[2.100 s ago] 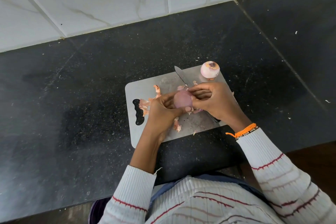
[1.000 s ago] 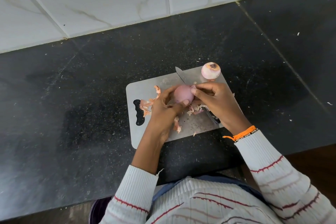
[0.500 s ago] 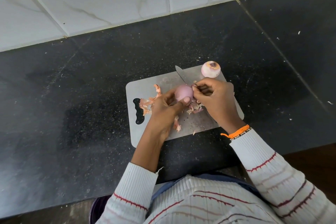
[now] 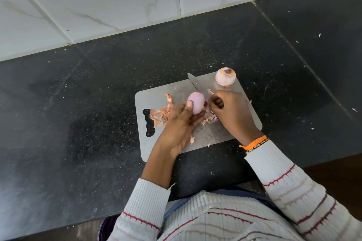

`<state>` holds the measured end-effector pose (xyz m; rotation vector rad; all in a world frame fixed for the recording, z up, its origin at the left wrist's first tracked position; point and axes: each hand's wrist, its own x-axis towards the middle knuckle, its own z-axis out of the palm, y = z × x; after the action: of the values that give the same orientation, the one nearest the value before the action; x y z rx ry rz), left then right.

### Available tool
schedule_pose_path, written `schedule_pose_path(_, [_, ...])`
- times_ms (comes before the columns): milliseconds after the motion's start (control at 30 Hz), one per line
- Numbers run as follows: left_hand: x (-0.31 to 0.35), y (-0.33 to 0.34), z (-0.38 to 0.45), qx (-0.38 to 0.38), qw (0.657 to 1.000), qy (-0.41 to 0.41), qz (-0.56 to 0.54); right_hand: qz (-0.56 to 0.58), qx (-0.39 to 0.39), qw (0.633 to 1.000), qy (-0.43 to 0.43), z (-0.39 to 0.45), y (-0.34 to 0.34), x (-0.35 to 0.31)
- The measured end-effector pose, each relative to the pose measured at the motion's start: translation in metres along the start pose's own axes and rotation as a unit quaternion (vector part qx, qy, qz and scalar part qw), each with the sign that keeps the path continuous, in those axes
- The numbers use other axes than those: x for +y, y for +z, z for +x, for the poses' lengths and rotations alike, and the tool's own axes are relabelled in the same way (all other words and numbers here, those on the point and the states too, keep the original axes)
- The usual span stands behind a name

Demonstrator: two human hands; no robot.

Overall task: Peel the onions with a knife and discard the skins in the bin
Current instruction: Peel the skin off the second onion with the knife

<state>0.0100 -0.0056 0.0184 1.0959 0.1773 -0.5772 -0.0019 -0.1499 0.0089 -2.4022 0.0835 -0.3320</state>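
Head view: looking down on a black speckled stone counter with a grey plastic chopping board lying on it.
Left hand: the left hand is cupping a smooth pale pink onion just above the board, thumb lying along its side and fingers curling underneath.
Right hand: the right hand is sitting just beside the onion with its fingers curling in tightly; it seems to be pinching a scrap of skin at the onion's end, though the fingertips are too small to tell for sure.
Knife: a steel-bladed kitchen knife is lying on the board, its blade running out from behind the onion and its handle hiding under the right hand.
Second onion: a peeled pale onion with a brown root end is sitting at the board's far right corner, well apart from both hands.
Skins: papery orange-brown onion skins are lying in a loose pile left of the hands, more beneath the held onion.
Bin: a dark purple rim is showing at the bottom edge, possibly the bin.
Risk: the bare onion looks slick and could be slipping from the palm as the skin is being tugged; reaching blind for the hidden knife handle risks a nick; the light skins could be scattering off the board on the way to the bin.
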Motion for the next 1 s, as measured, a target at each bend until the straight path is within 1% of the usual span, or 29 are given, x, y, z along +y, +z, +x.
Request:
schedule_pose_path(67, [0.003,-0.001,-0.001,-0.005,1.000,0.004,-0.001,-0.012,0.004,1.000,0.005,0.000,-0.002,0.004])
schedule_pose_path(233, [0.006,-0.003,-0.001,0.004,1.000,-0.003,-0.030,0.033,0.028,0.999,0.026,0.003,-0.007,-0.001])
schedule_pose_path(300, [0.004,-0.002,-0.001,0.006,0.999,-0.008,-0.053,0.036,0.027,0.999,0.015,0.003,-0.007,-0.001])
schedule_pose_path(367, [0.005,-0.002,-0.001,0.003,0.998,0.005,-0.060,0.048,0.020,0.999,0.001,0.003,-0.006,0.000])
schedule_pose_path(467, [0.007,-0.002,-0.003,0.000,0.999,0.047,-0.010,0.075,0.022,0.997,-0.012,0.003,-0.009,-0.003])
schedule_pose_path(567, [0.009,-0.002,-0.005,0.030,0.991,0.085,0.095,0.119,0.004,0.993,-0.022,0.004,-0.013,-0.010])
schedule_pose_path(633, [0.010,-0.001,-0.006,0.047,0.986,0.096,0.130,0.132,-0.012,0.991,-0.023,0.005,-0.016,-0.013])
schedule_pose_path(767, [0.011,0.000,-0.007,0.057,0.982,0.099,0.150,0.135,-0.038,0.990,-0.006,0.004,-0.019,-0.013])
schedule_pose_path(1000, [0.009,-0.001,-0.007,0.040,0.979,0.105,0.168,0.155,-0.063,0.985,0.030,0.006,-0.023,-0.009])
